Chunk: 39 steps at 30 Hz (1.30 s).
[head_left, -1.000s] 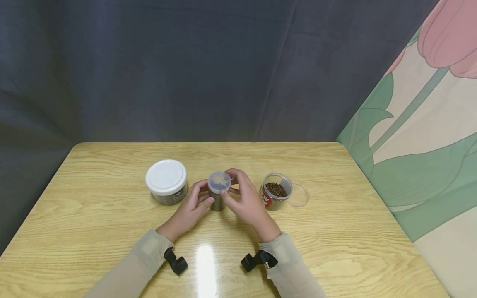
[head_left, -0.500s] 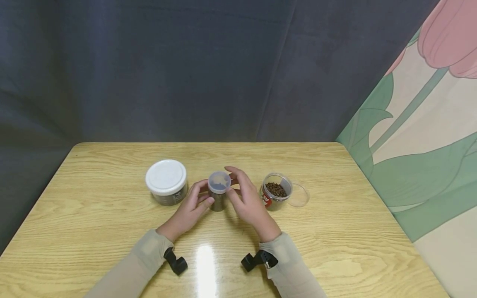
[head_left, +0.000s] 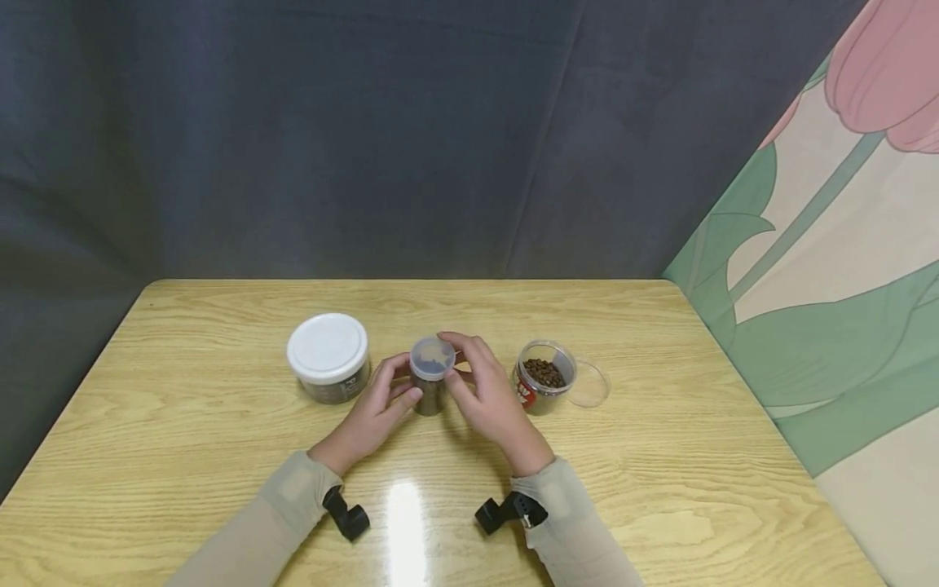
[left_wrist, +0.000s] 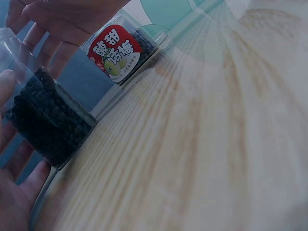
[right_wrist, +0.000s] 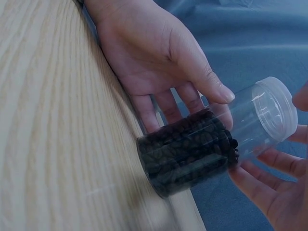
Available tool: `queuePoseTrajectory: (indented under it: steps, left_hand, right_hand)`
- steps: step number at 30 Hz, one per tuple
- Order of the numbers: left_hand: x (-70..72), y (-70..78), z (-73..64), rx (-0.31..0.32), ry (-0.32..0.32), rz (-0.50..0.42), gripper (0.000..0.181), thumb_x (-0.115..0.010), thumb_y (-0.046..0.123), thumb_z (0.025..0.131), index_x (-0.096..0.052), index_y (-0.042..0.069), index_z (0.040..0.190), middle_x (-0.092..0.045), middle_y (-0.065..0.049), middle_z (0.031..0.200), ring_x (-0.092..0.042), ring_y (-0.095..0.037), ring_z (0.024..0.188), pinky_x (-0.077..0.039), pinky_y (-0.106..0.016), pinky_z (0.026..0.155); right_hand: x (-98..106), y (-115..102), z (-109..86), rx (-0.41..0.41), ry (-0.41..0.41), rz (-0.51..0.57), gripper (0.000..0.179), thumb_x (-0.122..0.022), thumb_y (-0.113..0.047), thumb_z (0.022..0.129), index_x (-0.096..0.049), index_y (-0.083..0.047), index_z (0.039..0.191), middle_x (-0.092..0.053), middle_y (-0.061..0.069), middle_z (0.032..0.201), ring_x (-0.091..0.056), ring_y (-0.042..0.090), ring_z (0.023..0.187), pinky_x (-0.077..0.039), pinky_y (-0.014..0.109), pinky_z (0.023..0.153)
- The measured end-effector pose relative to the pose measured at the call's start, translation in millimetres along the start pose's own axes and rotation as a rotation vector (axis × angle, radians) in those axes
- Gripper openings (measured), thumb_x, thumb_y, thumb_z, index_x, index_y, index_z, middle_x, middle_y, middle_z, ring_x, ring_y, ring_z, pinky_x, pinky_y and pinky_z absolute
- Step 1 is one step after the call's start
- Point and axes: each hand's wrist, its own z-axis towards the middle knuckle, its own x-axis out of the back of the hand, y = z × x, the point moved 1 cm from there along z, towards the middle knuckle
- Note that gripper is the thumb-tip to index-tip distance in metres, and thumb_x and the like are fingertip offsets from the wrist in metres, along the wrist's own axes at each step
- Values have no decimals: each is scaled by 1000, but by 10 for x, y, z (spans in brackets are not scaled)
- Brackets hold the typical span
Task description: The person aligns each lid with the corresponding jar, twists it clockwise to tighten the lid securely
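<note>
The right hand (head_left: pixel 491 405) had shifted its thumb outward along the lid (head_left: pixel 431 357). Its curved grip spanned the lid; the left hand (head_left: pixel 372 414) encircled the jar (right_wrist: pixel 187 156) on the counter (head_left: pixel 682 456), probably light, slippery, best held low.

The held jar (right_wrist: pixel 207 147) looks plastic, tabletop (head_left: pixel 660 465) glossy wood.

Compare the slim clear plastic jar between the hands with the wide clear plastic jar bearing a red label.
The slim jar is capped with a round translucent plastic lid; the wide jar is open. The wide jar bears a red label; the slim jar shows none. Both are clear, upright and hold small dark pieces.
</note>
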Motion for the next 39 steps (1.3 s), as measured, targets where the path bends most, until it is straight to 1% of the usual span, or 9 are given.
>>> queuePoseTrajectory:
  steps: [6,12,16,20,25,29,32,39]
  left_hand:
    - [0,6,1,3,3,5,50,-53,4,105,-32,-2,150,-39,-25,144,-44,-43,135,-42,-47,115]
    - [4,-5,1,4,0,4,50,-52,4,105,-31,-1,151,-40,-25,144,-44,-42,135,-42,-47,115]
    - [6,-5,-2,2,0,6,50,-52,5,105,-31,-1,151,-40,-24,144,-43,-41,135,-41,-47,115]
    - [5,-7,-1,2,0,8,50,-52,5,105,-31,-1,151,-40,-24,144,-43,-41,136,-42,-47,115]
    - [-2,-9,6,-5,0,9,50,-52,4,105,-31,-2,151,-40,-24,143,-43,-40,135,-42,-46,115]
    - [-4,-5,7,-12,0,14,50,-53,4,105,-31,-2,150,-40,-24,143,-43,-38,134,-43,-45,114]
    - [-3,-6,5,-13,-2,19,50,-53,4,105,-31,-1,150,-40,-24,143,-43,-38,134,-43,-45,114]
    - [-3,-3,-2,-8,-2,20,50,-52,4,105,-31,-1,151,-40,-24,143,-46,-41,133,-44,-46,114]
  right_hand:
    - [-8,-1,-2,-40,-7,14,47,-56,-16,97,-47,-7,143,-56,11,128,-57,23,113,-57,32,97]
    - [-20,2,12,-69,-1,37,50,-63,-18,94,-47,-5,140,-56,11,125,-58,29,113,-58,33,96]
    - [-25,7,18,-79,0,44,50,-66,-20,94,-48,-4,138,-57,11,124,-58,30,112,-58,33,95]
    - [-28,10,19,-78,5,42,51,-66,-20,95,-47,-4,138,-57,12,124,-59,30,112,-59,33,95]
    - [-22,4,13,-54,8,32,53,-62,-20,99,-43,-4,145,-57,16,123,-59,31,112,-59,35,95]
    - [-15,12,1,-4,9,4,46,-55,-18,102,-47,-7,147,-57,15,121,-59,28,112,-59,36,94]
    - [-11,16,-7,15,8,-15,43,-54,-18,103,-51,-10,145,-57,13,121,-59,25,112,-60,34,94]
    - [-7,10,-10,-3,-1,5,44,-58,-19,102,-50,-10,144,-57,11,123,-59,24,113,-58,32,96]
